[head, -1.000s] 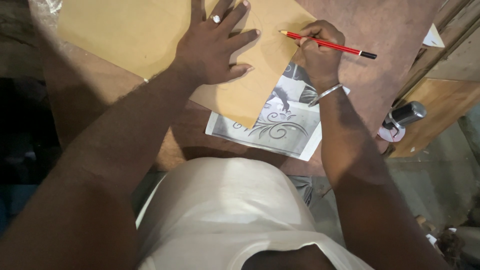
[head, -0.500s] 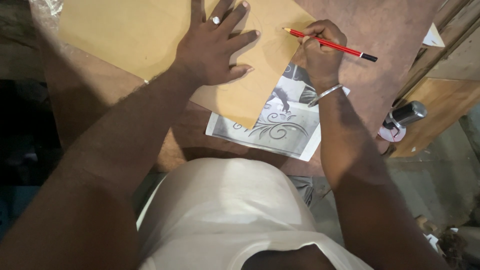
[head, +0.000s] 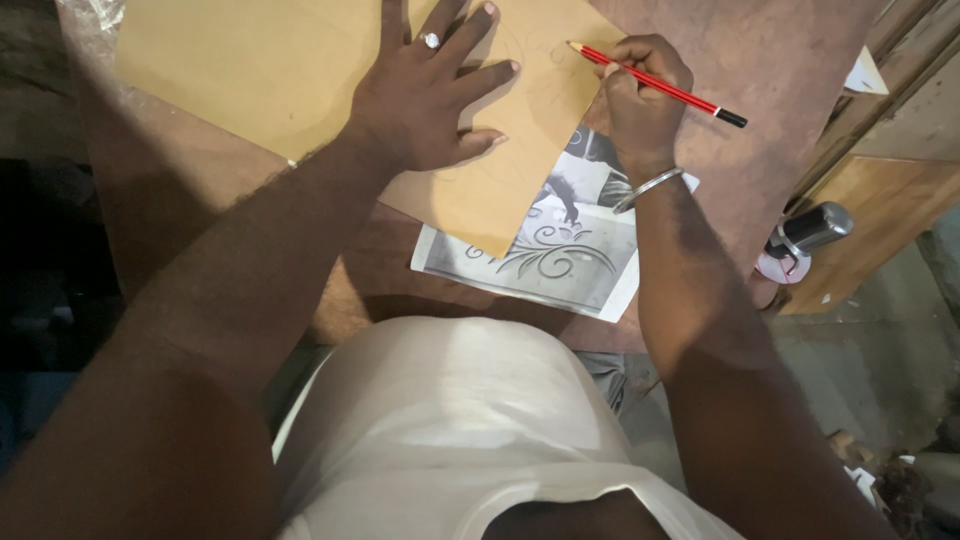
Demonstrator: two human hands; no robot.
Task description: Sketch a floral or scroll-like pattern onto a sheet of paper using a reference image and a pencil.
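Near the top centre of the frame, the right hand [head: 640, 95] is closed around a red pencil [head: 655, 84], fingers pinching it close to the sharpened end. Its tip rests on the tan sheet [head: 250, 70], where faint curved lines show. The pencil's long axis slopes from the tip at upper left down to the black cap at right. Just left, the left hand [head: 425, 95] lies flat and spread, gripping nothing, pressing the sheet onto the brown table [head: 780, 60]. A printed floral pattern [head: 555, 255] lies partly beneath. Should that pressing palm ease, the sheet could slide and skew the line; heavy pressure might snap the point.
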